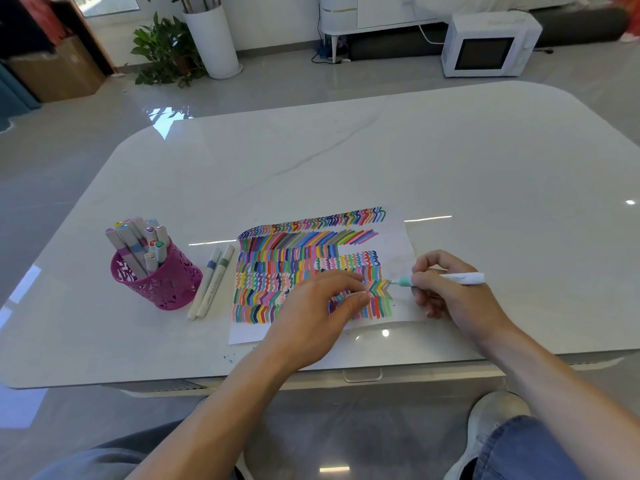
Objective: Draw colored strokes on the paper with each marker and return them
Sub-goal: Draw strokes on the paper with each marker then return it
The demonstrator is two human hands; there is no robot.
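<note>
Holder (162, 278) holds most markers, two markers (211, 282) lie beside it, paper (394, 244) looks nearly filled, left hand (318, 306) presses it flat, right hand (446, 292) pinches teal marker (460, 278) tip-down mid-row; returns pending.

I have a single view to work from, a wide-angle camera worn on the person's head. It faces forward and steeply down across the white tabletop (346, 161). It sits close enough that both forearms enter from the bottom edge. The left hand (311, 317) and the right hand (446, 292), which grips a marker (460, 278), lie just below mid-frame over the paper (398, 247). The lens bows the tabletop's edges. Under the near edge I see the person's knees and a shoe (491, 420). The top of the frame reaches the floor (277, 88), a potted plant (162, 50) and a microwave (488, 46).
</note>
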